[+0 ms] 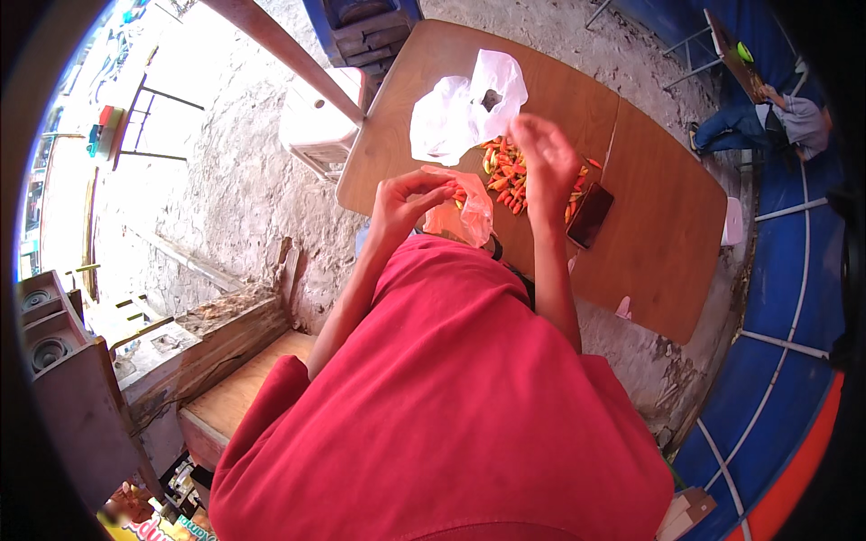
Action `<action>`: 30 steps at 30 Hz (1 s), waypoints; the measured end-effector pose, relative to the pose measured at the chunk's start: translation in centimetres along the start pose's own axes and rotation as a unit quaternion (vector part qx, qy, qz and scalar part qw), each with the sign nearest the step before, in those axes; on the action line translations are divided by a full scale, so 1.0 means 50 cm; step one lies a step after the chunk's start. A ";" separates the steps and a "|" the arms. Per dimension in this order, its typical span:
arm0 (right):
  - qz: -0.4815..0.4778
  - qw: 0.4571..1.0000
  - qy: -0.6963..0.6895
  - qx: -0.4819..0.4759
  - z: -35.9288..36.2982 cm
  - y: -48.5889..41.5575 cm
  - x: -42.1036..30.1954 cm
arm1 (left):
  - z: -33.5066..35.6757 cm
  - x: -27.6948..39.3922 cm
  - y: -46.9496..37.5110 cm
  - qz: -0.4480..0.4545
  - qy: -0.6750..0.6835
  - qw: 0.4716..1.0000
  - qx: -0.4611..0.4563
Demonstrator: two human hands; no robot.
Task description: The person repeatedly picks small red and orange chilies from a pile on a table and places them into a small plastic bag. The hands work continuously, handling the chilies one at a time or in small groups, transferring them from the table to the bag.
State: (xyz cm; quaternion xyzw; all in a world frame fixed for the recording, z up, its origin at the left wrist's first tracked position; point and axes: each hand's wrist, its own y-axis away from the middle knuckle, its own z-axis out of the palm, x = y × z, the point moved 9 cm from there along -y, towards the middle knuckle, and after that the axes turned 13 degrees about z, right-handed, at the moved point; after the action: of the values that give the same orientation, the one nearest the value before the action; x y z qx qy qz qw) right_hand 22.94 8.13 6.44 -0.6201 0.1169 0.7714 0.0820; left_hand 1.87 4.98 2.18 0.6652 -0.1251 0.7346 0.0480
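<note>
A heap of red and orange chili peppers [506, 177] lies on the brown wooden table [659, 223]. My left hand [410, 203] pinches the rim of a thin red plastic bag [467, 215] at the table's near edge. A few chilies show near its fingertips at the bag's mouth. My right hand [547, 150] is raised over the right part of the heap, its fingers bent and slightly blurred. Whether anything is in that hand is hidden. Behind the heap lies a crumpled white plastic bag [443, 118].
A dark smartphone [590, 215] lies right of the chilies. A slanted pole [291, 57] meets the table's left edge, near a white plastic stool [325, 111]. Blue plastic chairs [369, 30] are stacked behind. At far right, another person [764, 125] is beside a small table [734, 57].
</note>
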 end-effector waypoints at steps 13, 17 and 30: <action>-0.063 0.975 0.212 0.008 -0.057 -0.135 0.110 | 0.020 0.014 0.001 0.063 -0.312 0.943 -0.100; 0.032 0.949 0.301 0.087 -0.187 -0.102 0.191 | 0.026 -0.007 -0.001 0.069 -0.359 0.923 -0.119; 0.062 0.836 0.535 0.109 -0.228 -0.040 0.336 | 0.009 -0.006 0.000 0.040 -0.296 0.951 -0.077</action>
State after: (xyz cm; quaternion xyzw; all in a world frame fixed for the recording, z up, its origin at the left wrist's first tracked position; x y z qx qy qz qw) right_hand 30.49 6.51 -12.42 -0.9145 0.2640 0.3055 0.0253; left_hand 2.33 4.92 1.90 0.8414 -0.2167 0.4942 0.0305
